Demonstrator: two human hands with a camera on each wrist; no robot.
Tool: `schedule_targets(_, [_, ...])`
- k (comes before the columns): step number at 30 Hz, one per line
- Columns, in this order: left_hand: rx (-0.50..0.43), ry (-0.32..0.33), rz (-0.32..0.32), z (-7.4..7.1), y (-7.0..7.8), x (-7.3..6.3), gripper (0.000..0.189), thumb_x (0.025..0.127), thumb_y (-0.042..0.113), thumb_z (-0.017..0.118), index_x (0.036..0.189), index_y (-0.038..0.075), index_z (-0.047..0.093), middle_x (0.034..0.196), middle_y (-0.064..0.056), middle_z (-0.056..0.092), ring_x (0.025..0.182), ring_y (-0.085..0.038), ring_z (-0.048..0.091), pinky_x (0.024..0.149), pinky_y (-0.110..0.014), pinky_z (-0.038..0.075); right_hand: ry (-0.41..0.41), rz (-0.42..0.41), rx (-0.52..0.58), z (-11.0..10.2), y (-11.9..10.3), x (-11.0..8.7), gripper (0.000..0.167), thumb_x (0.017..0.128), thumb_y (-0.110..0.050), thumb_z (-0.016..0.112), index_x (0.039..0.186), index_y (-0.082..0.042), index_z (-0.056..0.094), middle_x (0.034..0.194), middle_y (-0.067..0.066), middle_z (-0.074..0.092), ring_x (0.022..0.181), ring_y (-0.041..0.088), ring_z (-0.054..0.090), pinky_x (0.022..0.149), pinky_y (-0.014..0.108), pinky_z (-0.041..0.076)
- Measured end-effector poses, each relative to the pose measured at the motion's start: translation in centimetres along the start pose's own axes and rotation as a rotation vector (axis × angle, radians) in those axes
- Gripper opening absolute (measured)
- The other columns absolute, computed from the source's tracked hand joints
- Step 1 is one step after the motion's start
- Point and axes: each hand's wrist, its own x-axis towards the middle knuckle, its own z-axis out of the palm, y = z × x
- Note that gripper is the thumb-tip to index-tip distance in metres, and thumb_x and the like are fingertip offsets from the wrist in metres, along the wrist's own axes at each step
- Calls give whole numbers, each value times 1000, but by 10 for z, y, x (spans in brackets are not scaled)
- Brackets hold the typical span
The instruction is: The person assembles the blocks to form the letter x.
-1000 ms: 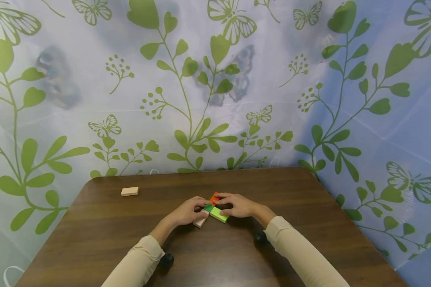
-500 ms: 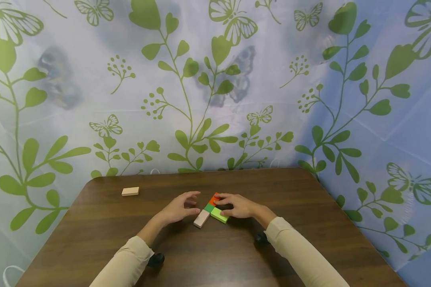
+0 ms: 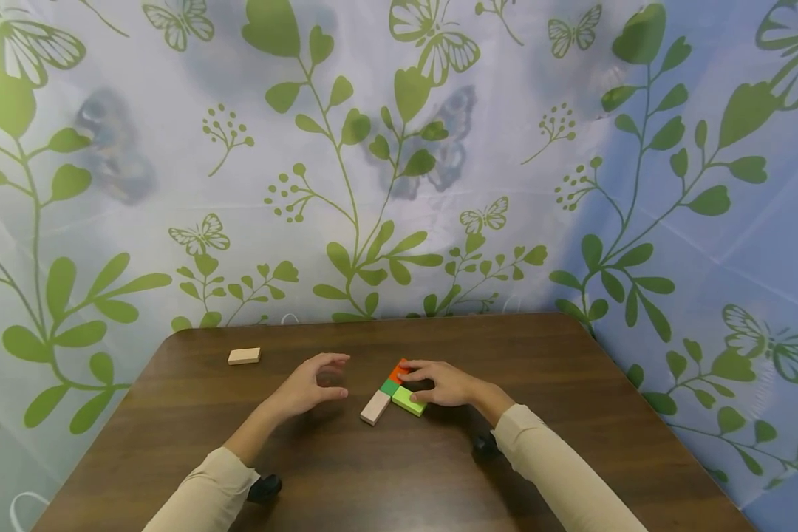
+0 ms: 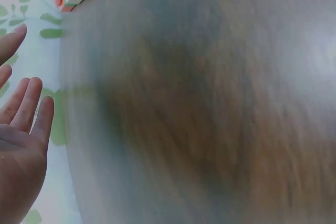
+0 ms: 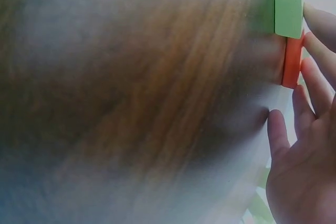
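Note:
On the table lie an orange block, a small dark green block, a light green block and a pale pinkish block, joined in a branching shape. My right hand rests on this group, fingertips at the orange block and thumb at the light green one. The right wrist view shows its fingers relaxed beside the orange block and the light green block. My left hand hovers left of the group, fingers spread and holding nothing. Its palm and fingers show in the left wrist view.
A light wooden block lies apart near the table's far left edge. The dark wooden table ends at a curtain with green leaves and butterflies. Black devices are strapped at the left wrist and right wrist.
My left hand has left the pale block and moved left, its fingers spreading. The whole pale block is now uncovered. My right hand stays at the orange and light green blocks.

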Motion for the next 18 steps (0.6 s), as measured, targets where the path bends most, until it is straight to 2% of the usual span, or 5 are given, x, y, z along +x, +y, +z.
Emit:
schedule_targets(4, [-1,32,-19,-11,-3,-7,65,90,12,83,146,0,53,145,-27,51,128,-43,54,105,-62,41,1,6,10,1,0,-1,54,104,-27,66,152,-8,52,165,9,33,150,37,29,116,59,27])
schedule_targets(9, [21,107,-41,-28,-7,-16,63,90,7,81,146,-1,53,144,-26,52,129,-45,53,103,-64,41,8,10,22,0,-1,-1,54,103,-26,66,152,-8,52,165,10,33,150,37,29,116,60,26])
schedule_targets(15, [45,176,-102,-47,-15,-28,63,91,11,82,146,3,54,146,-21,53,133,-45,49,103,-66,40,6,23,13,0,-1,-1,54,103,-26,67,152,-8,53,165,9,33,150,36,28,117,59,26])
schedule_targets(18, [57,207,-104,-58,-19,-35,62,91,10,81,146,-1,53,145,-24,53,133,-47,48,103,-66,41,3,18,6,0,-1,0,54,104,-28,66,152,-8,53,165,9,33,150,36,28,116,59,27])
